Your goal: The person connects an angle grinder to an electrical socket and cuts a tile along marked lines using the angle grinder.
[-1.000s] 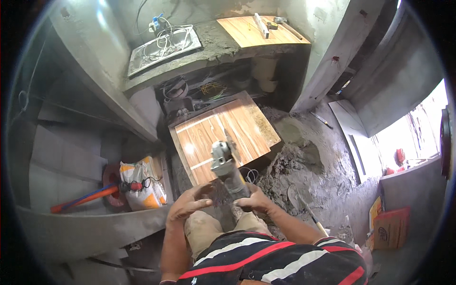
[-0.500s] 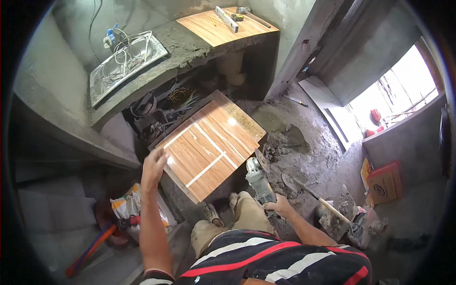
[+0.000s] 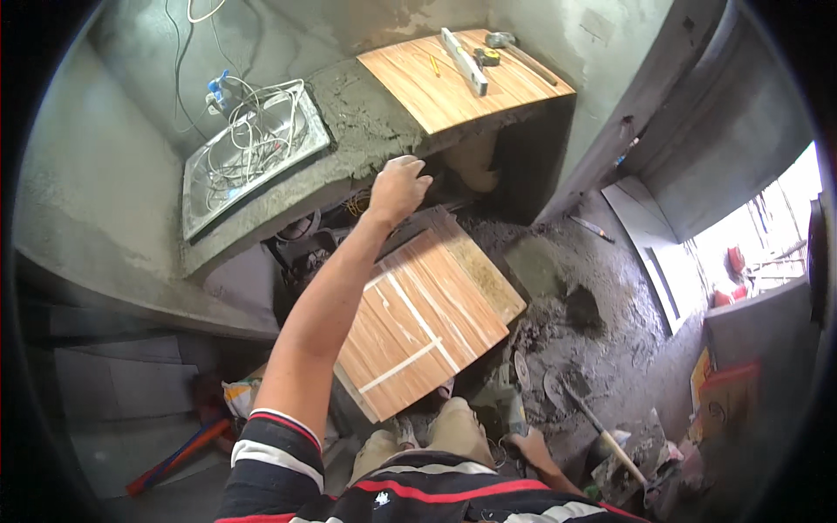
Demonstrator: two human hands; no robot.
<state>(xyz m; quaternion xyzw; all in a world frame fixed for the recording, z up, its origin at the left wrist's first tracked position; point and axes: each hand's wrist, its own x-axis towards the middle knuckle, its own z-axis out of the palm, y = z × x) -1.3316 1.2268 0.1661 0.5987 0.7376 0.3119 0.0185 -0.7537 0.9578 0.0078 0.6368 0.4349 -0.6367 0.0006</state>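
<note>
Gripping the grinder (image 3: 506, 408), the right hand (image 3: 529, 446) is low; the left hand (image 3: 399, 185) hides its grip. One tile (image 3: 436, 96) tops the counter (image 3: 357, 109); another tile (image 3: 397, 342) lies below.

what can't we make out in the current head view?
Head view, now:
- Left hand: palm hidden by its own back; can't tell if it holds anything.
- Wood-grain panel: left part covered by the left forearm.
- Angle grinder in the right hand: details lost to blur and shade.
- Sink: bottom partly covered by tangled cables.
- Window: outside mostly washed out by glare.
</note>
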